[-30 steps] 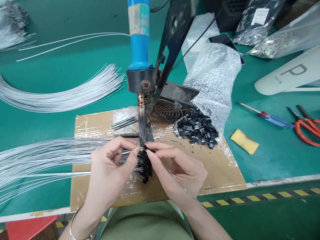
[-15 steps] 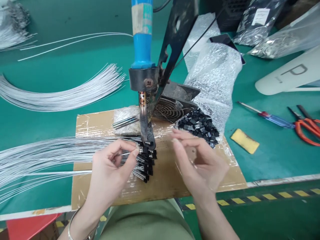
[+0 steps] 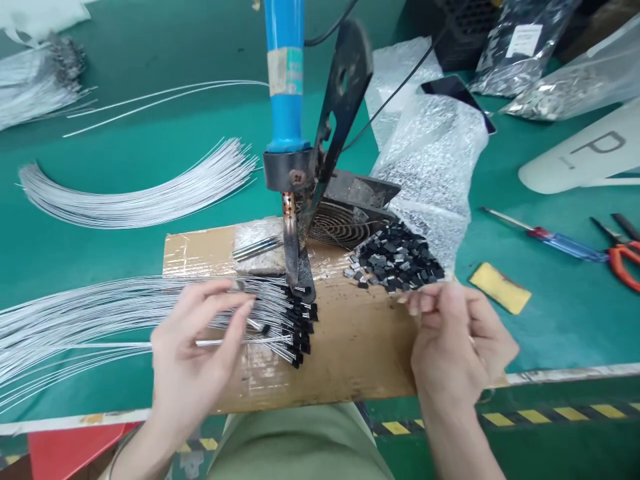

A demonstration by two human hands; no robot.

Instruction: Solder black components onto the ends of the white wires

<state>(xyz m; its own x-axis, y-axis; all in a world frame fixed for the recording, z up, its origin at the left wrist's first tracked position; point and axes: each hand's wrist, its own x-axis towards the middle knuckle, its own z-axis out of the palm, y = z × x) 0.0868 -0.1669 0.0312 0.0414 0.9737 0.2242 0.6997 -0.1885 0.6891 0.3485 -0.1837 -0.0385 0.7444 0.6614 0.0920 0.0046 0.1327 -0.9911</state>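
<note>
My left hand (image 3: 197, 347) hovers over a bundle of thin white wires (image 3: 125, 300). Its thumb and forefinger are apart, and a loose wire end with a small black tip (image 3: 260, 327) lies just by the thumb. Many wire ends carry black connector pieces (image 3: 303, 327), gathered on the cardboard (image 3: 360, 360). My right hand (image 3: 460, 340) is at the near edge of a pile of small black pieces (image 3: 400, 257), fingertips pressed together; whatever they hold is hidden. Between the hands a blue-handled soldering iron (image 3: 287, 113) points tip down in a black metal stand (image 3: 333, 120).
Solder sticks lie on a pale block (image 3: 257, 247) behind the wire ends. A round-grilled fan (image 3: 340, 223) sits behind the iron. Bubble wrap (image 3: 430, 173), a yellow sponge (image 3: 500, 287), a screwdriver (image 3: 555, 240) and orange-handled pliers (image 3: 625, 263) are on the right. Another wire bundle (image 3: 135, 200) lies back left.
My left hand has moved back left and its fingers have parted from the wire end. My right hand has gone right to the black pieces, some of which are now spread leftward.
</note>
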